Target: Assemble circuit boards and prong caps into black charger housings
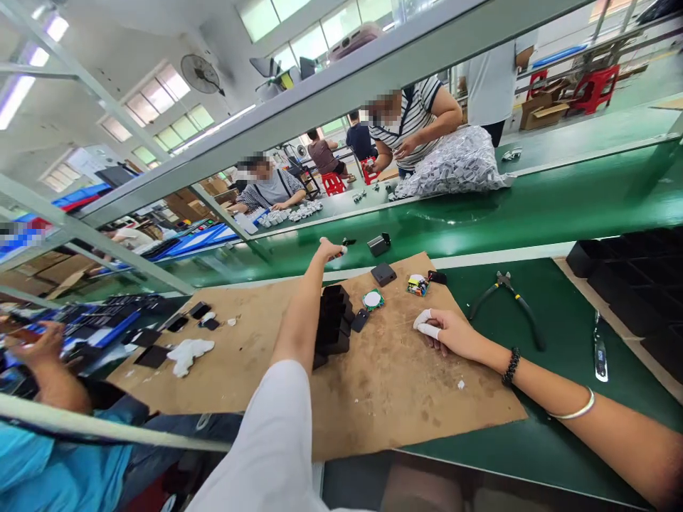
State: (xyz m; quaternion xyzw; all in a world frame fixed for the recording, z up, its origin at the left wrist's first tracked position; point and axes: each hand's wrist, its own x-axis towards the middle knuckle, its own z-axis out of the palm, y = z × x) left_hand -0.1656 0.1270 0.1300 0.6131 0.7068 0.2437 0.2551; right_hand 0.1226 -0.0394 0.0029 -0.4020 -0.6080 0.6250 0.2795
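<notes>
My left hand reaches far forward over the green conveyor belt, its fingers pinched on a small dark part. A black box sits on the belt just right of it. My right hand rests on the brown cardboard mat with fingers curled, white cots on the fingertips, nothing visible in it. A stack of black housings stands beside my left forearm. A black lid, a round green and white part and a small circuit board lie on the mat ahead.
Black cutting pliers and a knife lie on the green table at right, beside black trays. A person in blue sits at left by white rags. Across the belt, people work near a bag of white parts.
</notes>
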